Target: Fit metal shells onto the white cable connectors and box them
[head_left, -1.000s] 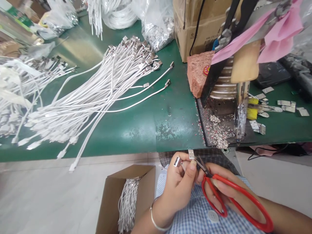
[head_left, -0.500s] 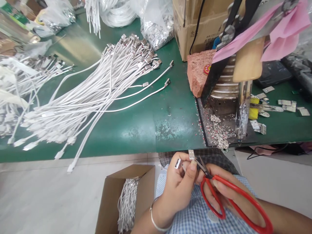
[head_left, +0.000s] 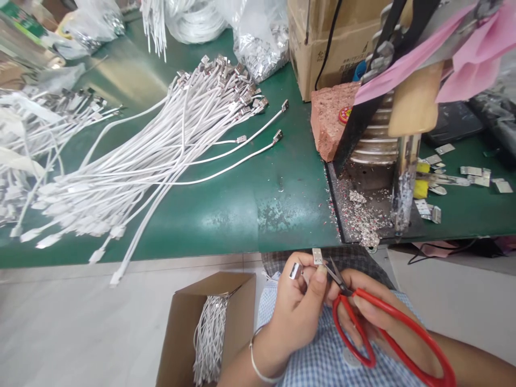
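My left hand (head_left: 296,322) is closed in a pinch beside the table's front edge. Between thumb and forefinger it grips a USB plug (head_left: 317,256), its metal shell pointing up. A second USB plug (head_left: 295,271) pokes out between the fingers of that hand. Any wires below the plugs are hidden by the fingers. In my right hand (head_left: 374,285) are red-handled scissors (head_left: 387,306), fingers around the handles. Their slightly parted blades point at the held plug, tips close by my left thumb; whether they touch it I cannot tell.
White USB cables (head_left: 161,140) lie heaped on the green table (head_left: 226,215), with another bundle far left. A hand press (head_left: 403,183) stands right, with metal scraps at its base and a brick (head_left: 330,118) alongside. Below, a cardboard box (head_left: 181,322) holds more cables.
Both hands, the plugs and the scissors keep nearly the same pose. The scissors' handles sit very slightly lower and further right. The view has shifted a little.
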`<state>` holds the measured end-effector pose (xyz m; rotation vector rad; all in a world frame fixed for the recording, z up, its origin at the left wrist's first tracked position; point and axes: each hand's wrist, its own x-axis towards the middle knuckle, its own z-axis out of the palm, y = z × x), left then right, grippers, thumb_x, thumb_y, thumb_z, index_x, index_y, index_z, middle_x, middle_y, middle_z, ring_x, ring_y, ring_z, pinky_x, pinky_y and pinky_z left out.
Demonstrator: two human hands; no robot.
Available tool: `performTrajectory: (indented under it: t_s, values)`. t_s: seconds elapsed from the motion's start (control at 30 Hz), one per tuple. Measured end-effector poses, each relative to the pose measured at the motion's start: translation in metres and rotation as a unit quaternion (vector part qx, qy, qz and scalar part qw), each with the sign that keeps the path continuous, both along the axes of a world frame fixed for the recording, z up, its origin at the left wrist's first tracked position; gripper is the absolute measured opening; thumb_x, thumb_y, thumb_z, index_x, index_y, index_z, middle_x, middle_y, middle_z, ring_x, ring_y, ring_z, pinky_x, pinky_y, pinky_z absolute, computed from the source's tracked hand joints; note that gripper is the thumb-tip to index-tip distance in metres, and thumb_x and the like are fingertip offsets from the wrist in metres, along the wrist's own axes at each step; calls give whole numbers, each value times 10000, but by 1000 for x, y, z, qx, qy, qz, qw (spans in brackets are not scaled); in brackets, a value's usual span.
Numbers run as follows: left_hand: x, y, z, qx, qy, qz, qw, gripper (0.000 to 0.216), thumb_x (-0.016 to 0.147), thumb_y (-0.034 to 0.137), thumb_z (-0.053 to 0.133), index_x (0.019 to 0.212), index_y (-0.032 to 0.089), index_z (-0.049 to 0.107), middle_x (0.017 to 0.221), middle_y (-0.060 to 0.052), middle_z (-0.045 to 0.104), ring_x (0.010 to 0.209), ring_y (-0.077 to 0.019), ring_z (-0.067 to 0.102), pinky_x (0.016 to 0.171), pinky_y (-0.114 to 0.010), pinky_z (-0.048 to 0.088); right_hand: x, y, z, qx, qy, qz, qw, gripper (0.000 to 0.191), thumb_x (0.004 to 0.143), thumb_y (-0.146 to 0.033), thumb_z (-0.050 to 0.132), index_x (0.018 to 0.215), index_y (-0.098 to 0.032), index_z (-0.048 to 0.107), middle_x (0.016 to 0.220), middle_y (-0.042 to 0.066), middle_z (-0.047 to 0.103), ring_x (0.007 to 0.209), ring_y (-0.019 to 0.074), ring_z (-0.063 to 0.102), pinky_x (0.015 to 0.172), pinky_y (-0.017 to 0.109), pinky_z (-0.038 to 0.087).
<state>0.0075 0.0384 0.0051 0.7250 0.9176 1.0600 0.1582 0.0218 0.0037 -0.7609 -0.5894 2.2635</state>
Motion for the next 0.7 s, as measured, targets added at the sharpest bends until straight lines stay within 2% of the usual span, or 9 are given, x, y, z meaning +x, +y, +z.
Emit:
performTrajectory:
  t_s: [0.17,0.43,0.53,0.6,0.7]
  values:
    - [1,1,2,1,-11,-6,1000,205,969,388,549,940,197,479,543,96,424,473,-49,330,465,-141,272,1,2,-2,15,8,20,1000,297,951,-475,516,992,-183,551,632,-28,563,456,64,455,459,194,451]
    - [-14,-11,-9,-42,62,-30,997,269,951,449,553,984,187,502,540,67,549,425,-52,375,440,-149,294,18,7,2,45,-7,120,992,392,914,-569,526,1060,-206,498,626,-53,496,487,61,386,506,198,369]
    - [-17,-15,-13,-55,53,-59,995,288,942,466,561,955,186,497,541,66,558,412,-48,358,427,-151,279,24,6,1,92,-33,124,987,440,884,-611,539,1082,-221,491,671,-56,450,531,67,357,505,194,328]
    - [-16,-18,-15,-61,49,-78,994,313,934,490,559,919,187,484,535,68,549,409,-47,341,424,-155,265,28,6,1,140,-82,113,980,473,842,-610,597,1121,-249,476,738,-42,459,589,85,390,540,206,356]
    - [-16,-21,-16,-67,81,-116,988,339,935,505,549,863,184,468,537,65,535,435,-52,348,463,-170,286,33,10,5,242,-183,96,948,372,840,-478,659,1097,-281,474,846,-8,530,739,141,517,634,252,433]
